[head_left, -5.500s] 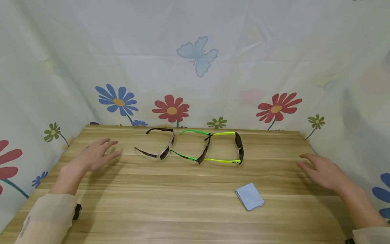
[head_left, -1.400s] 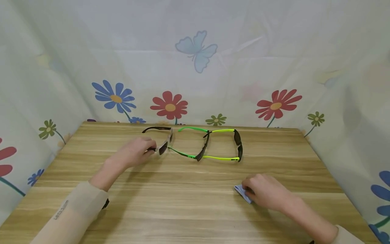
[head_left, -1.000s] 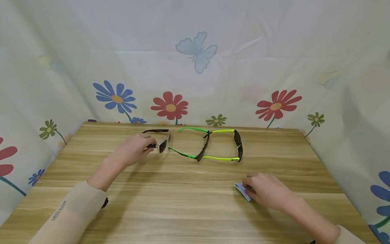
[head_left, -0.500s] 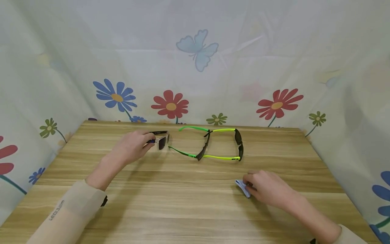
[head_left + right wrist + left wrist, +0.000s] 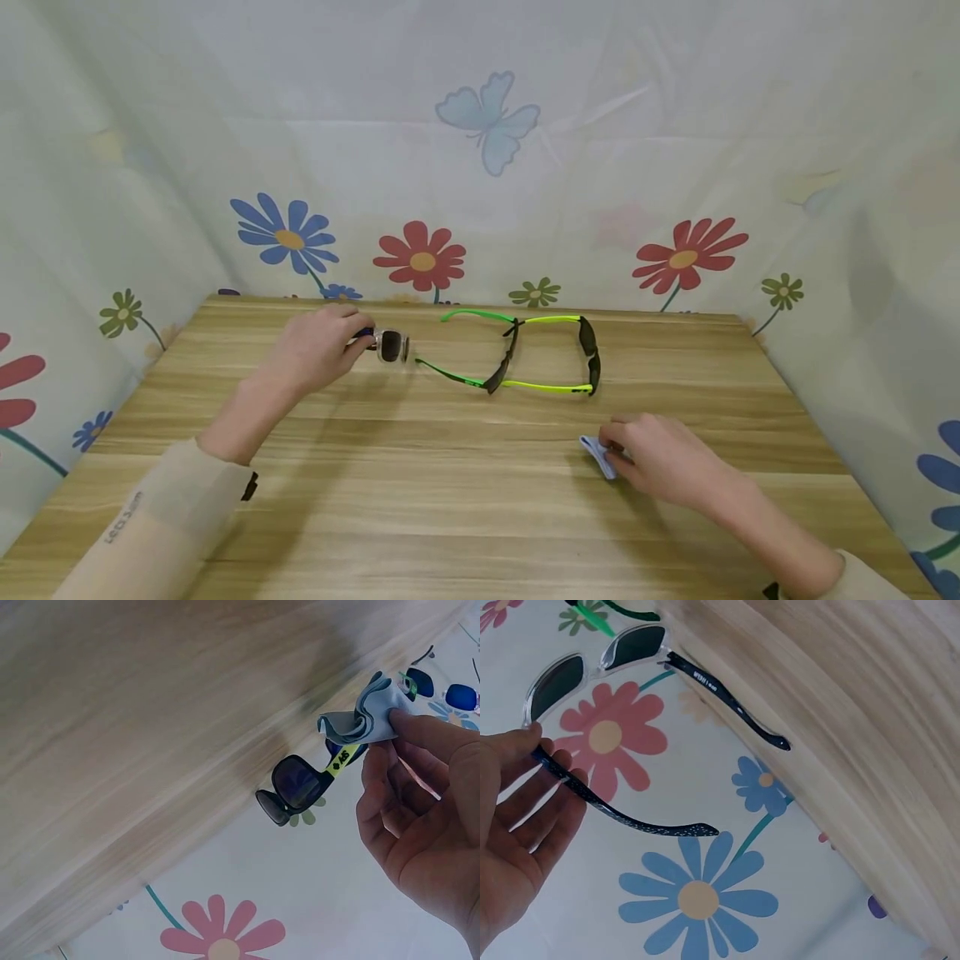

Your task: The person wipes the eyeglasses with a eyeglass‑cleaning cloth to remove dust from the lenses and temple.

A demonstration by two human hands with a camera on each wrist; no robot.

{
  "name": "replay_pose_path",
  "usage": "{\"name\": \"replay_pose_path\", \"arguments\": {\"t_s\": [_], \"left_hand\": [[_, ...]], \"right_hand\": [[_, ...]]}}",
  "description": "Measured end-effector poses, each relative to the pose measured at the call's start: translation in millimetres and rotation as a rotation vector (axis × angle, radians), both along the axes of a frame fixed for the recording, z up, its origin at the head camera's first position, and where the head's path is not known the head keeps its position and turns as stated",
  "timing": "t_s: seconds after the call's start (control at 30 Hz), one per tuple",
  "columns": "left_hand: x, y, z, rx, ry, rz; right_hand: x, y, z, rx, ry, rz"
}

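Note:
My left hand pinches one temple of the clear-framed sunglasses by the hinge, holding them over the left part of the table. Both dark temples of these sunglasses are unfolded in the left wrist view, and the thumb and fingers of my left hand meet at the frame's corner. Between thumb and fingers my right hand holds a folded light-blue cloth at the right front. The cloth bunches into a fold above the fingertips in the right wrist view.
Green-and-black sunglasses lie unfolded mid-table, right of the held pair. Touching them in this view are yellow-temple sunglasses. The wood-grain table ends at a flower-print curtain behind and along both sides.
Both hands came in from the table's sides and took hold of the clear-framed sunglasses and the cloth. The left hand lifted the sunglasses and turned them; the right raised the cloth slightly.

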State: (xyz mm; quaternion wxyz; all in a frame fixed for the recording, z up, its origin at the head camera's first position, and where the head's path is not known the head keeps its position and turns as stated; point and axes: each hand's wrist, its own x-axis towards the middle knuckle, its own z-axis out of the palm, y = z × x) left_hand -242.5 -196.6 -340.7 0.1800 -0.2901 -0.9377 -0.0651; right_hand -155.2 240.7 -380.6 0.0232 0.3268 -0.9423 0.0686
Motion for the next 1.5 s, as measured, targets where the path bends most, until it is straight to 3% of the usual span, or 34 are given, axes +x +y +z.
{"name": "replay_pose_path", "arguments": {"t_s": [0.3,0.6,1.23,1.5], "left_hand": [[6.2,-0.7,14.1,0.018,-0.006,0.033],[12.2,1.6,25.5,0.018,-0.039,0.009],[19.2,13.0,35.7,-0.005,-0.056,0.003],[23.2,19.3,34.8,0.017,-0.044,-0.045]], "right_hand": [[-0.7,-0.8,0.0,-0.023,-0.01,0.002],[-0.9,-1.2,2.3,-0.03,-0.037,0.002],[-1.2,-2.9,2.9,-0.053,-0.037,-0.004],[-1.8,-5.1,1.7,-0.069,-0.03,-0.002]]}}
